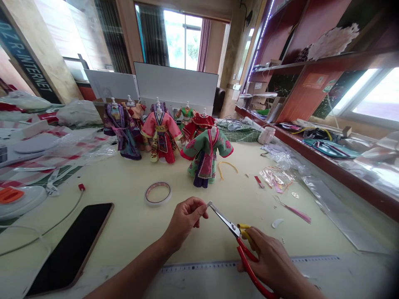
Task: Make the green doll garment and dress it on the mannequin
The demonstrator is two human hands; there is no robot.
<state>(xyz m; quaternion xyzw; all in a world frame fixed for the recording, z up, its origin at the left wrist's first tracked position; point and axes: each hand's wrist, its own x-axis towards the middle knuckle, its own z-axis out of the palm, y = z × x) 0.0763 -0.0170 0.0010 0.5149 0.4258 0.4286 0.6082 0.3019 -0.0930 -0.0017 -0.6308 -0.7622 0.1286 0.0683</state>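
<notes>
My left hand (187, 218) is closed in a pinch on a small pale strip (209, 204) at the middle of the table. My right hand (269, 253) grips red-handled scissors (232, 227), with yellow wrapping on one handle. The scissor tips touch the strip right beside my left fingertips. Beyond my hands stands a small headless doll figure (208, 153) in a green and pink robe. A roll of clear tape (158, 194) lies to the left of it. Under my right hand a clear ruler (199, 266) runs along the near edge.
More robed figures (162, 135) stand behind. A black phone (71, 249) and a cable (67, 216) lie at left. A pink tassel (297, 211), plastic scraps (276, 176) and a yellow cord (229, 165) are at right, below a red shelf (336, 166).
</notes>
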